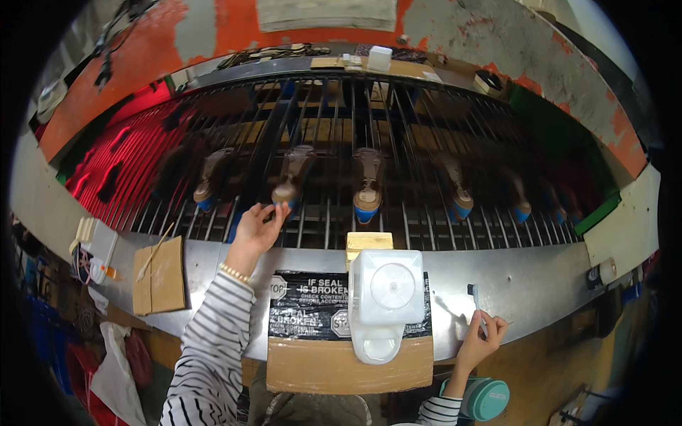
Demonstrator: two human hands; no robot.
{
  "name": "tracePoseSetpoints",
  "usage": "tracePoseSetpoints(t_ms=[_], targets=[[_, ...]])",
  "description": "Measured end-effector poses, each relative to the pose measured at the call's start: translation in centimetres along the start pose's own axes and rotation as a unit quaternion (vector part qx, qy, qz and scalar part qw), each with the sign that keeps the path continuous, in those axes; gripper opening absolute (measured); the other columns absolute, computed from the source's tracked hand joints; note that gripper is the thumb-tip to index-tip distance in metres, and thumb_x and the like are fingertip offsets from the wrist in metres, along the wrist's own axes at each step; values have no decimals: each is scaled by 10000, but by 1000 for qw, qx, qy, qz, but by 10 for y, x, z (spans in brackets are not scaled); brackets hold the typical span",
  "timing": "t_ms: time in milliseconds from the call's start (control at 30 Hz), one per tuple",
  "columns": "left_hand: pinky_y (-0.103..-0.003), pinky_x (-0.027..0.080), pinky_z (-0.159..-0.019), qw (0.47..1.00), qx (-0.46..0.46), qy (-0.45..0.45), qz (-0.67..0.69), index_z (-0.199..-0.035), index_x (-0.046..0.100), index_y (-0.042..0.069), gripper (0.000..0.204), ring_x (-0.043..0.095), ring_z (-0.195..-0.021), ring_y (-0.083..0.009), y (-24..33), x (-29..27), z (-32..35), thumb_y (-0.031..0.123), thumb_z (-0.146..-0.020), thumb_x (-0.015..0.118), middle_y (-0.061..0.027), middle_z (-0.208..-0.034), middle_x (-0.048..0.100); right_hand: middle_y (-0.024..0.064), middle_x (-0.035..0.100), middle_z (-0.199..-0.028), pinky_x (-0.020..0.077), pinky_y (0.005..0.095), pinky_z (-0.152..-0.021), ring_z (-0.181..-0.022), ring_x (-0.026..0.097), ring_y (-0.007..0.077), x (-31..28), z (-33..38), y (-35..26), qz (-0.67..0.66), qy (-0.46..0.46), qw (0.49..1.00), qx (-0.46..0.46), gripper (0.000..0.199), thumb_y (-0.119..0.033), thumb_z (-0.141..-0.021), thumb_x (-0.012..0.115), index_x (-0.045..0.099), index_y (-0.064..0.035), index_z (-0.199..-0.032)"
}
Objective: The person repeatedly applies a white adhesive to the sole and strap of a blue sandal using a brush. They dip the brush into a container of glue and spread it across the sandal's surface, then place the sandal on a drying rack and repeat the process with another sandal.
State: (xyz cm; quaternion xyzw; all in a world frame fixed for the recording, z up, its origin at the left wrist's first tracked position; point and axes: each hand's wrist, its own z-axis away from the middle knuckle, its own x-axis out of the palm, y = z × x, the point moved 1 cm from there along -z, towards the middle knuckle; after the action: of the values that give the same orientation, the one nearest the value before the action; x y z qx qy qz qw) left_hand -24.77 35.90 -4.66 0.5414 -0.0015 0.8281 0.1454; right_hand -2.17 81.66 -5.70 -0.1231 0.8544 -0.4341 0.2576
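A row of brown shoe soles with blue ends lies across the metal rods of a conveyor (408, 231). My left hand (257, 228) reaches over the near edge of the rods, its fingers loosely spread. Its fingertips are at the near end of one shoe sole (285, 193); whether they touch it is hard to tell. My right hand (480, 341), above the metal ledge, grips a small brush (476, 297) like a toothbrush, its dark bristles pointing away from me. Between my hands stands a white plastic container (391, 284) with a rounded spout-like part toward me.
Under the container is a cardboard piece (348, 366) with black printed tape. A yellow block (369, 241) sits behind it. On the metal ledge (526, 284), a cardboard sheet (160, 277) bears a thin stick at left. Red light glows at left; a teal-lidded container (490, 399) is below right.
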Motion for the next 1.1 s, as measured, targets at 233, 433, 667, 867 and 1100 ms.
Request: tracePoseSetpoints(t_ms=[233, 433, 667, 867, 1100], targets=[[-549, 198, -1205, 971, -17, 115, -209, -1549, 120, -29, 810, 292, -1419, -462, 37, 49, -59, 545, -1024, 345, -334, -1542, 206, 41, 456, -939, 455, 237, -606, -837, 530, 136, 1, 1, -3, 34, -10, 998, 44, 84, -35, -848, 744, 715, 21, -904], [-566, 271, -1157, 945, 163, -102, -263, -1568, 165, 53, 842, 317, -1421, -425, 16, 67, -172, 548, -959, 470, -275, -1540, 297, 34, 446, -922, 412, 220, -558, -779, 504, 121, 0, 1, -3, 67, -7, 997, 22, 79, -25, -857, 729, 710, 22, -917], [-394, 415, -1075, 466, 185, -104, -859, -1585, 147, 119, 1138, 478, -1298, -434, -151, 50, -160, 427, -701, 795, -315, -1477, 390, 42, 471, -922, 439, 253, -665, -793, 506, 143, 0, 2, 4, 74, -5, 997, -12, 58, -1, -883, 694, 704, 35, -927], [-340, 543, -871, 767, -68, -149, -621, -963, 704, 39, 218, 667, -979, -230, -99, 98, -110, 93, -752, 698, -128, -1050, 706, 46, 486, -922, 445, 277, -685, -800, 509, 151, -4, 2, 13, 62, -21, 997, -35, 73, -5, -893, 693, 708, 42, -947], [-502, 379, -1122, 926, 131, -265, -235, -1562, 240, 69, 851, 433, -1374, -320, -60, 85, 121, 581, -941, 516, -196, -1532, 377, 39, 501, -912, 434, 262, -619, -774, 503, 132, 0, 3, 8, 23, 7, 1000, -17, 102, -51, -904, 712, 717, 43, -941]])
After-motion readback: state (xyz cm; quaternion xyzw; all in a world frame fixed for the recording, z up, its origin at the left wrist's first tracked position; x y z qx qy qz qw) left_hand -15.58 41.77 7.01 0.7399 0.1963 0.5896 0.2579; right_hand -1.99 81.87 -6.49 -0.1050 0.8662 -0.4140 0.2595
